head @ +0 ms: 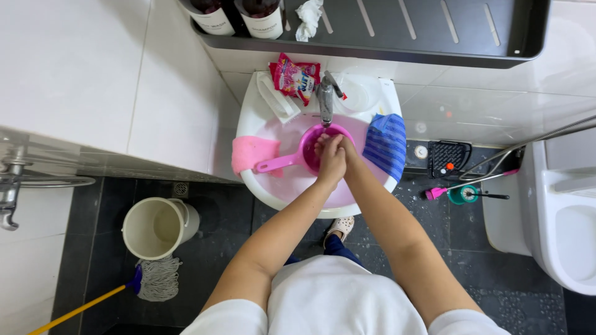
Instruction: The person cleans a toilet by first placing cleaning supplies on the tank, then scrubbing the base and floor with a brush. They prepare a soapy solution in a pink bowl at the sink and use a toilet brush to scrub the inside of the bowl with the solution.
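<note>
- Hands meet over the sink: the left hand [331,162] and right hand [345,149] are pressed together, fingers wrapped round each other above a pink scoop [310,152]; whether anything small is caught between the palms cannot be told.
- Step in hand, by the look of it: rubbing or rinsing the hands, with the scoop sitting in the white basin [261,180], just below the tap [326,99].
- Next move would call for keeping the hands over the scoop and under the spout, so water falls inside the basin.
- On the basin's rim: a pink cloth [251,154] on the left, touching the scoop's handle, and a blue cloth [386,144] on the right.
- Behind the tap: a pink packet [295,77].
- On the dark floor, well apart: a cream bucket [155,228] with a mop [155,279] beside it.
</note>
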